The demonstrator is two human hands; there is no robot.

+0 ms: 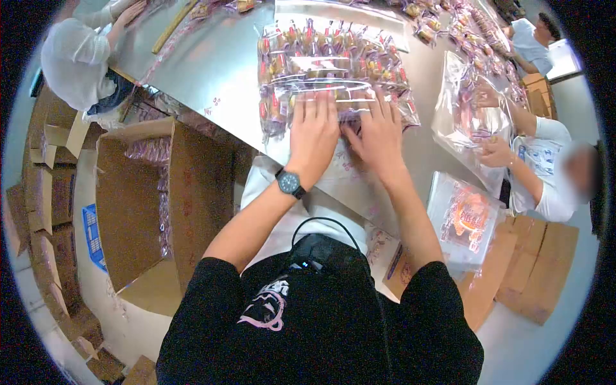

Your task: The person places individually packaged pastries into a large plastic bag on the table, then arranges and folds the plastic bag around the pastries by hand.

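Observation:
On the metal table lies a large clear plastic bag (330,64) filled with rows of small wrapped snack packets. My left hand (316,131) lies flat on the near part of the bag, fingers stretched forward, a dark watch on its wrist. Beside it, my right hand (380,138) rests on the same bag with its fingers extended and the thumb out toward the left hand. Purple wrapping shows at the bag's near edge between the two hands. What lies under my palms is hidden.
An open cardboard box (135,212) with wrapped packets inside stands at left. At right, a co-worker handles another clear bag (471,109). A stack of printed plastic bags (465,218) lies near my right arm. Loose packets (427,25) cover the table's far side. Other people stand around.

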